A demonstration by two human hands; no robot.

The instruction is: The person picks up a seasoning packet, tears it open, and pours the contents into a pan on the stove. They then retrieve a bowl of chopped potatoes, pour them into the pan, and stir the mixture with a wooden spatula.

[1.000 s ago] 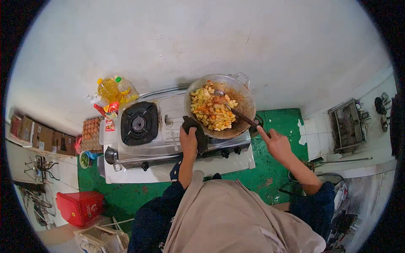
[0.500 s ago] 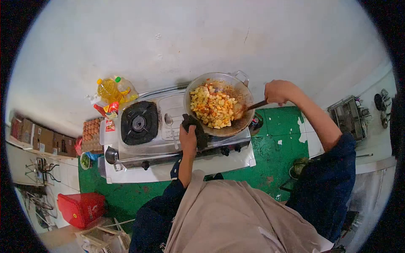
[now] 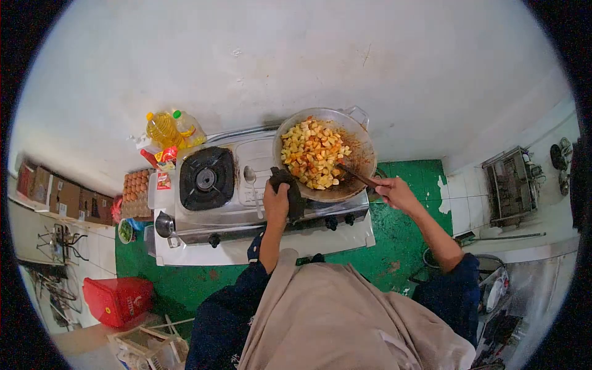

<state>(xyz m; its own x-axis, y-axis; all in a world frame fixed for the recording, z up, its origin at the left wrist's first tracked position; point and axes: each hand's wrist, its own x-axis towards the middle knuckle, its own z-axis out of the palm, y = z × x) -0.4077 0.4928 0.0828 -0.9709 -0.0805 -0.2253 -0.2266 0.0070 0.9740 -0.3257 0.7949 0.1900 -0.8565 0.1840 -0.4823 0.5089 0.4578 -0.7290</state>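
A wide metal wok [image 3: 361,148] sits on the right side of the stove, holding diced food pieces [image 3: 311,151] coated in reddish sauce. My right hand [image 3: 394,194] is closed around the handle of a wooden spatula [image 3: 359,176], whose blade is buried among the food at the right. My left hand [image 3: 276,202] is closed on a dark cloth [image 3: 292,196] pressed at the wok's near left edge, where its near handle is hidden. Left of that hand, a metal spoon [image 3: 251,179] lies on the stove top.
The gas stove [image 3: 246,154] has a bare black burner [image 3: 206,179] at left. Oil bottles [image 3: 161,128], a red packet [image 3: 166,155] and egg trays [image 3: 135,191] stand beyond it. A small dark pan [image 3: 165,225] sits at the front left corner; a red container [image 3: 118,301] is on the floor.
My right hand has moved down and toward me, swinging the spatula from the wok's right side into the food. My left hand stays on the cloth.
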